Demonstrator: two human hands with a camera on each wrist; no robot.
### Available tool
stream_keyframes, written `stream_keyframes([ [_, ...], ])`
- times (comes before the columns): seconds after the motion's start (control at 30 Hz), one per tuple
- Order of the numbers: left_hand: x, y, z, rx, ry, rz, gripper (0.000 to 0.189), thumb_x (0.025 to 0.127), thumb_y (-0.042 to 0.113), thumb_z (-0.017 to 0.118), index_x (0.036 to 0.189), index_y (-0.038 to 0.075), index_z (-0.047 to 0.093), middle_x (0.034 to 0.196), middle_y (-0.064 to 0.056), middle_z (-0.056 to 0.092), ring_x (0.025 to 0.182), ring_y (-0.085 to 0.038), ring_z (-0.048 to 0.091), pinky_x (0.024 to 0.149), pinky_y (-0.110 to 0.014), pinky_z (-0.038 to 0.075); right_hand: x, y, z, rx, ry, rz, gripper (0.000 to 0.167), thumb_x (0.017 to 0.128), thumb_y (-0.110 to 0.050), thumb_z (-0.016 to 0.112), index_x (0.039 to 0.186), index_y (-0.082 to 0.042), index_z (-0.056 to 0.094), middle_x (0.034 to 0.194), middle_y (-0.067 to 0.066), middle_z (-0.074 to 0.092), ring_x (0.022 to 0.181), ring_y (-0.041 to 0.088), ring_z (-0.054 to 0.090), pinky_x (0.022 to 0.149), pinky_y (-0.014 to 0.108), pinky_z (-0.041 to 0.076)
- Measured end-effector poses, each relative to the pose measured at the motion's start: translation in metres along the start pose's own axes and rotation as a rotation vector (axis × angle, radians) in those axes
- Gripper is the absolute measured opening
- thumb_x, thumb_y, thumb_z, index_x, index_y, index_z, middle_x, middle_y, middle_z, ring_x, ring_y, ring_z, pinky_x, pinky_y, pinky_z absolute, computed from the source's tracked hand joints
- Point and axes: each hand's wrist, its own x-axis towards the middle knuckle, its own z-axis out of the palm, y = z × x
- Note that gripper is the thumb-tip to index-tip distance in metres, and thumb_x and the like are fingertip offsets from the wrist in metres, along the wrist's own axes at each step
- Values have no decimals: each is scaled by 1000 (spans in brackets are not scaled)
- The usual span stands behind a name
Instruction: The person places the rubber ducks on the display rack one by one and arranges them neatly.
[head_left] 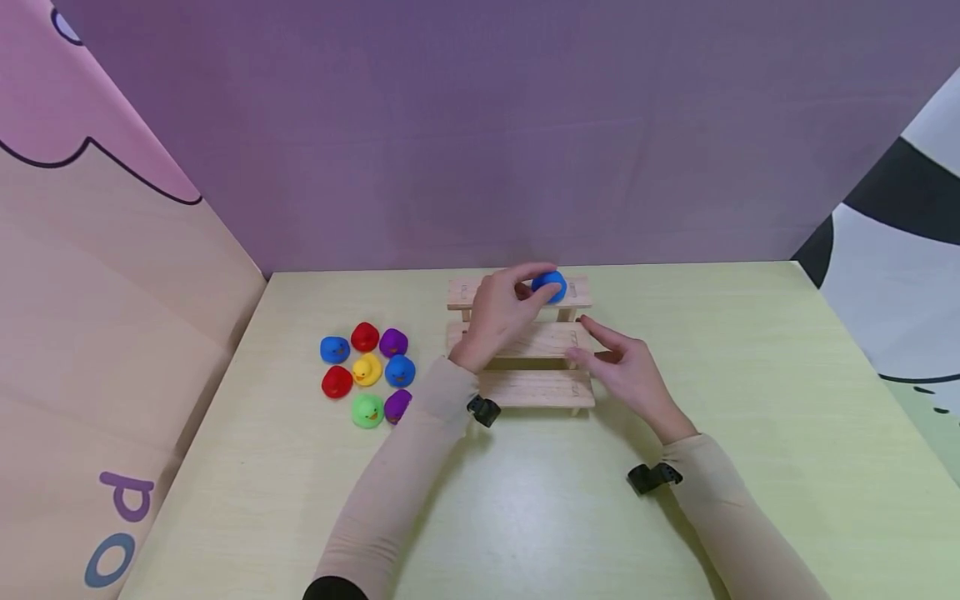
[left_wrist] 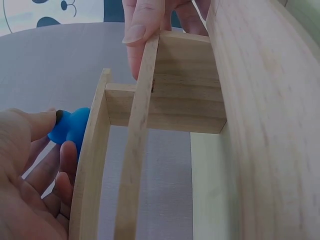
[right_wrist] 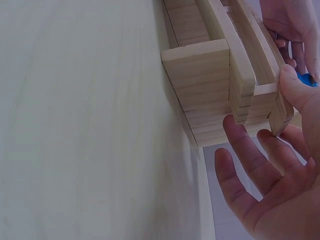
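A blue rubber duck is at the top tier of a three-tier wooden step stand. My left hand pinches this duck between thumb and fingers. Seen from the left wrist, the blue duck is against the edge of the top board. At the stand's right end, my right hand grips the middle board between thumb and index finger. The right wrist view shows the thumb on that board, with the other fingers spread beside the stand's end.
Left of the stand, several rubber ducks sit grouped on the pale table: red, yellow, green, purple and blue. My left sleeve partly covers one purple duck. A purple wall stands behind the table.
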Motion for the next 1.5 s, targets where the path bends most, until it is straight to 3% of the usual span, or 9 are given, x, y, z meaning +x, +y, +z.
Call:
stream_keyframes([
  [0.2,0,-1,0,-10,-7,-2,37,102,34,74,138,25,73,131,-1,75,88,-13,69,69,-24,51,1,1,1,1,2,-1,72,102,-42,72,163,-14,45,166,5,47,118,28,75,85,14,56],
  [0.43,-1,-2,0,-27,6,-17,47,101,36,76,146,25,66,135,1,72,86,-9,67,68,-26,52,2,1,1,6,12,-14,69,103,-39,73,162,-13,46,166,7,47,112,15,76,86,13,56],
  [0.73,-10,-2,-4,-92,8,5,40,101,31,75,140,21,70,123,-3,75,92,-14,71,69,-25,55,0,-1,1,13,17,-9,68,102,-37,74,161,-14,48,165,8,49,107,6,76,85,14,56],
  [0.83,-14,-2,-6,-93,4,18,37,102,29,74,138,19,72,117,-6,76,92,-17,72,71,-25,55,-1,-2,0,16,15,-10,68,102,-36,74,161,-13,48,165,8,48,108,10,77,85,14,56],
  [1.03,-16,-2,-8,-75,9,36,36,102,25,74,137,17,72,105,-7,77,89,-17,72,74,-25,54,-1,-1,-2,0,11,-8,69,103,-38,73,162,-14,47,166,8,47,117,32,76,85,13,56],
  [1.3,-13,0,-6,-4,-8,5,40,101,28,76,139,20,71,119,-2,75,90,-13,72,72,-24,52,0,1,-1,-4,16,-9,70,103,-38,73,162,-12,46,166,9,47,115,29,76,85,13,56],
  [1.5,-10,0,-5,28,-14,1,41,100,27,76,140,20,69,128,0,75,90,-12,72,73,-24,53,1,0,0,13,4,-14,68,103,-38,72,162,-14,46,166,8,46,117,36,75,84,14,57],
])
